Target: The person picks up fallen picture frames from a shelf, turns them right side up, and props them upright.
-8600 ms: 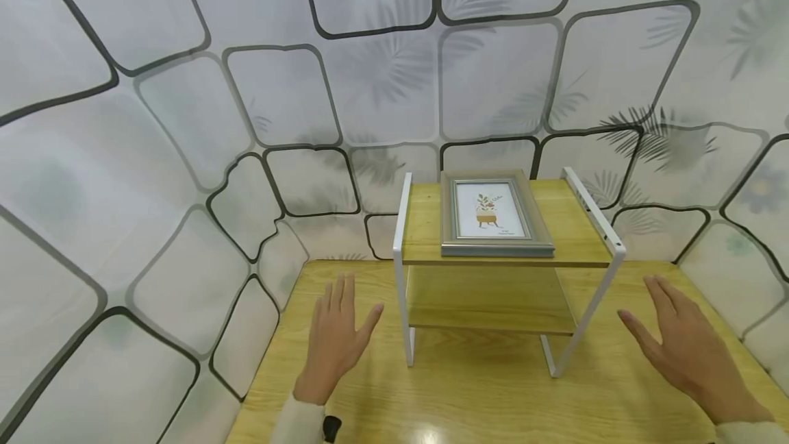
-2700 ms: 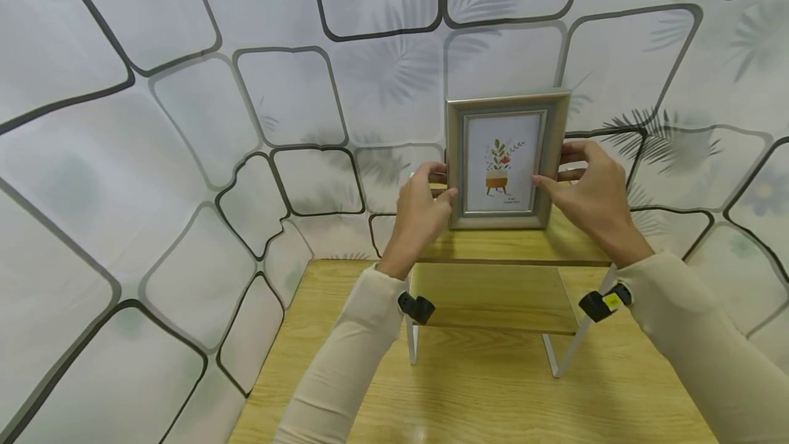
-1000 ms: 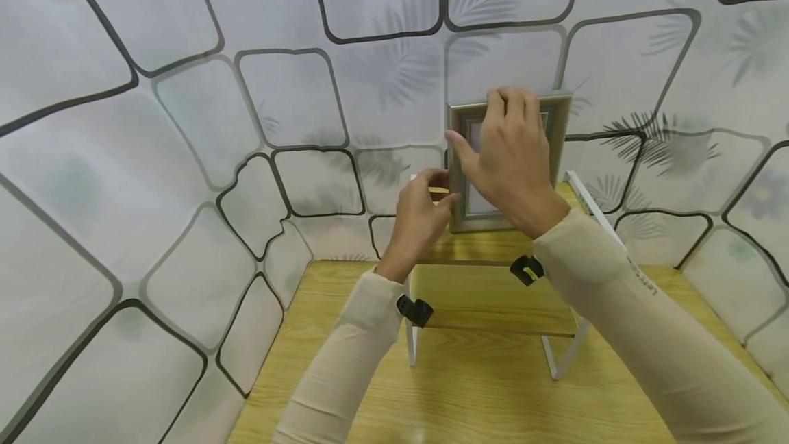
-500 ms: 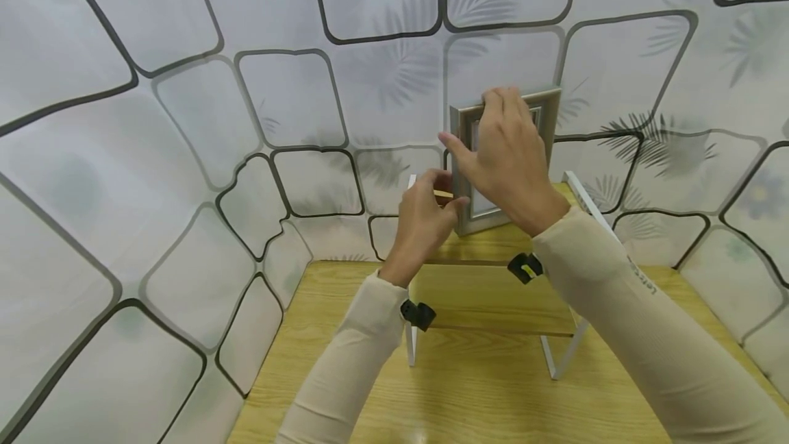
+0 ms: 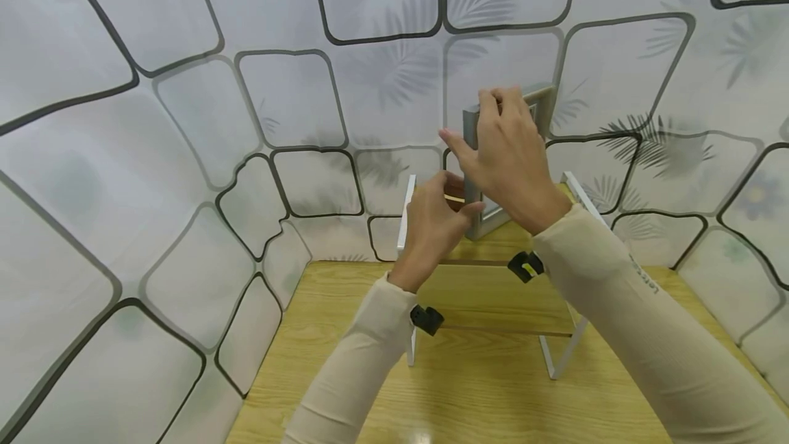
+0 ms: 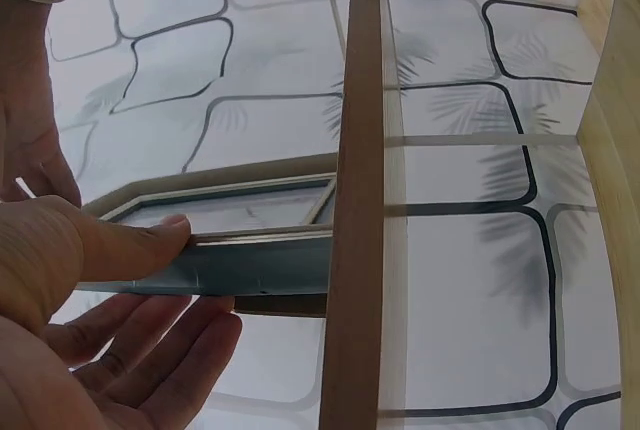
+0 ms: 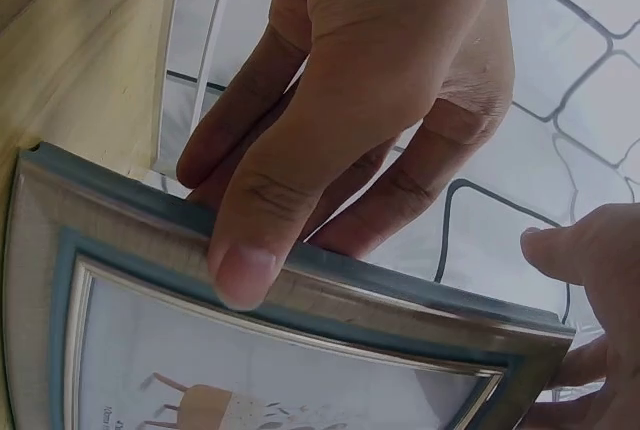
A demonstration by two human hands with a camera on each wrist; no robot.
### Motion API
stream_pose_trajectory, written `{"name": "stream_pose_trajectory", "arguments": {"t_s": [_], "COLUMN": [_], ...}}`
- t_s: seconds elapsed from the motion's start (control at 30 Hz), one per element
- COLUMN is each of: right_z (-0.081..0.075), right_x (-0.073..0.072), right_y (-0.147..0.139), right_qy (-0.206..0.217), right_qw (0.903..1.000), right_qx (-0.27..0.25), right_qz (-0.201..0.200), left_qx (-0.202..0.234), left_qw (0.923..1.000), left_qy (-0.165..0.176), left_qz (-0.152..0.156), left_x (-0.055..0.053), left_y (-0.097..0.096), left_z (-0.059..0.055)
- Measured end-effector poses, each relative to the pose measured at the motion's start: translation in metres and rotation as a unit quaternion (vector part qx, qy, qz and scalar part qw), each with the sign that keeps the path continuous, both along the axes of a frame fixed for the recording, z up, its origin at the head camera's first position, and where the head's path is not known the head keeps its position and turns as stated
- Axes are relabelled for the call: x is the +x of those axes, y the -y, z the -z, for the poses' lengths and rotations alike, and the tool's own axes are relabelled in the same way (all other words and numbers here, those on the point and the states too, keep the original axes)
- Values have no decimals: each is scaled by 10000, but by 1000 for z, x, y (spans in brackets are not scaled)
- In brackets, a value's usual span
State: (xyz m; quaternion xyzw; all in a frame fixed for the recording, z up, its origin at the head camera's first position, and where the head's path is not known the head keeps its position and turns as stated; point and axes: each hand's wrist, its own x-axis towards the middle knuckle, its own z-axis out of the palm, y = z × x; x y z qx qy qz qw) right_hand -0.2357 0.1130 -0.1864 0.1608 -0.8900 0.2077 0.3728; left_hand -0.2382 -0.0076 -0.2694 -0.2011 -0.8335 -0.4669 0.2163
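A silver-grey picture frame point(image 5: 470, 132) stands upright on the small shelf's top board point(image 5: 493, 247), turned at an angle so its left side edge shows. My left hand point(image 5: 431, 225) pinches that edge low down, thumb on the front and fingers behind, as the left wrist view shows on the frame's side point(image 6: 260, 265). Over the top edge curl the fingers of my right hand point(image 5: 514, 153), its thumb spread out to the left. Most of the picture is hidden behind this hand in the head view. The right wrist view shows part of the print, an orange planter point(image 7: 205, 405).
The two-tier shelf has white side frames point(image 5: 582, 194) and a lower board point(image 5: 499, 300). It stands on a wooden table point(image 5: 481, 389). Patterned cloth walls point(image 5: 394, 88) rise close behind and at both sides. Dark cameras point(image 5: 427, 321) sit on the wrists.
The frame, first lying flat, was stood up by both hands. My right hand moved from its right side to its top. Over the last second the frame turned, its left edge shifting rightward.
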Motion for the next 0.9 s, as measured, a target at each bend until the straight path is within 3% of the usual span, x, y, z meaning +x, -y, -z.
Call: {"name": "stream_pose_trajectory", "arguments": {"t_s": [0.33,0.47,0.67,0.9], "right_z": [-3,-2,-1,2], "right_x": [3,3,3,2], "right_y": [-10,-17,-28,-39], "right_qy": [358,341,361,48], "right_qw": [9992,9989,9981,9979], "right_qx": [55,-36,-80,-5], "right_qz": [-150,-309,-493,-645], "left_qx": [12,23,-62,-180], "left_qw": [10000,10000,9997,9987], "left_qy": [-15,8,-226,-477], "left_qz": [-25,7,74,41], "left_x": [4,6,8,9], "left_y": [-12,-17,-23,-33], "left_z": [-1,0,2,3]}}
